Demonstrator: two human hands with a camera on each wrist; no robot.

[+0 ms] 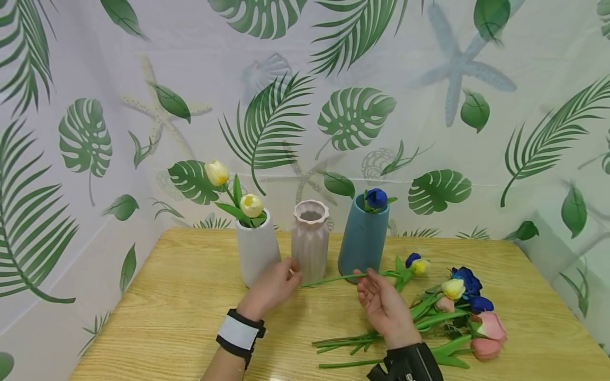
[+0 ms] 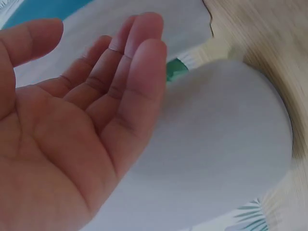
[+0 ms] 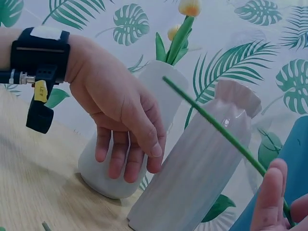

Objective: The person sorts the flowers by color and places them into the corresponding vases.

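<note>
My right hand (image 1: 385,307) pinches the green stem of a tulip (image 1: 419,266) with a yellow bloom; a small blue bloom shows right beside it. The stem (image 3: 221,127) crosses in front of the pleated pale pink vase (image 1: 310,248), its cut end pointing left. Beside the foot of that vase and the white vase (image 1: 259,248) is my left hand (image 1: 274,286), fingers loosely bent and nothing between them. In the left wrist view its palm (image 2: 62,139) overlaps the white vase. Two pale yellow tulips (image 1: 251,205) stand in the white vase.
A teal vase (image 1: 363,238) with a blue flower (image 1: 376,198) stands behind my right hand. To the right lie several loose artificial flowers, among them a pink rose (image 1: 491,327) and a blue rose (image 1: 467,281), on the wooden table (image 1: 181,296). A leaf-patterned cloth (image 1: 405,58) hangs behind.
</note>
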